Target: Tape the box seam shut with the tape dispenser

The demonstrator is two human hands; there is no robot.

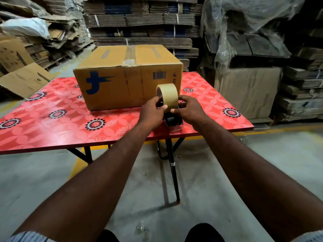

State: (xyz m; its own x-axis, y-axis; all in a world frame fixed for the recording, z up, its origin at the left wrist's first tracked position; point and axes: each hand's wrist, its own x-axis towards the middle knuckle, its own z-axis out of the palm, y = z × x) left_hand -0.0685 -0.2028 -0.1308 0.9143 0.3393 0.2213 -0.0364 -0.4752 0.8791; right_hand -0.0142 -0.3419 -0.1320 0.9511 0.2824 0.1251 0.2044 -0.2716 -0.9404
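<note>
A brown cardboard box [129,75] with a blue logo stands on the red flowered table [57,123]. A strip of clear tape [129,54] runs along its top seam and folds over the near edge. In front of the box's right corner stands the tape dispenser [172,120], black at the base, with a beige tape roll [168,95] upright on it. My left hand [152,113] pinches the roll's lower left side. My right hand [189,110] holds the roll's lower right side and the dispenser body. The dispenser rests on the table near its front edge.
Tall stacks of flattened cardboard [143,23] rise behind the table. Loose cartons [21,74] lie at the left. Plastic-wrapped pallets [248,49] stand at the right. The table has black folding legs [172,163] on a grey concrete floor with yellow lines.
</note>
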